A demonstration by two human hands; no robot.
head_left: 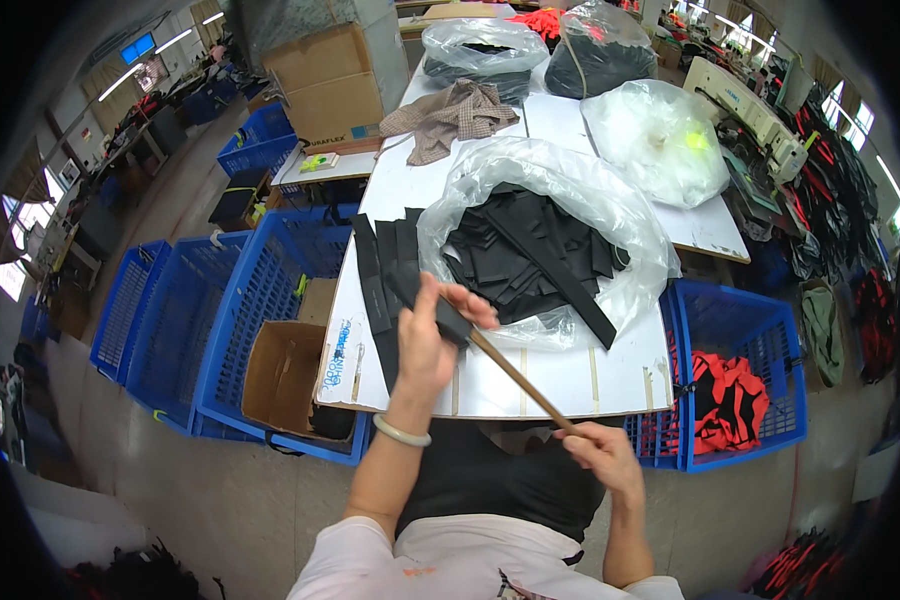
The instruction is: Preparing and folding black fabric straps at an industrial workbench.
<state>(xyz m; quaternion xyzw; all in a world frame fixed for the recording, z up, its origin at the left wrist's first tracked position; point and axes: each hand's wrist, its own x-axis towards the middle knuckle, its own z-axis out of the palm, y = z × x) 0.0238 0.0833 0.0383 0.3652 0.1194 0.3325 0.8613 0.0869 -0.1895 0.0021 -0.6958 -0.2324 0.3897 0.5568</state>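
My right hand (605,455) is closed around the lower end of a thin wooden stick (522,378). The stick slants up and left over the near table edge, and a black fabric piece (452,323) covers its far end. My left hand (432,340) is at that black piece, fingers stretched and apart, the piece lying against the palm. Flat black fabric strips (375,285) lie side by side left of the hand. Beyond it, a clear plastic bag (650,250) stands open, filled with similar black strips (525,250); one long strip hangs over its near rim.
The white table (625,375) has blue crates on both sides. The left crate (220,345) holds a cardboard box (275,375); the right crate (790,405) holds red-and-black fabric (725,400). Farther back are a checked cloth (455,115), more plastic bags (660,145) and a sewing machine (745,110).
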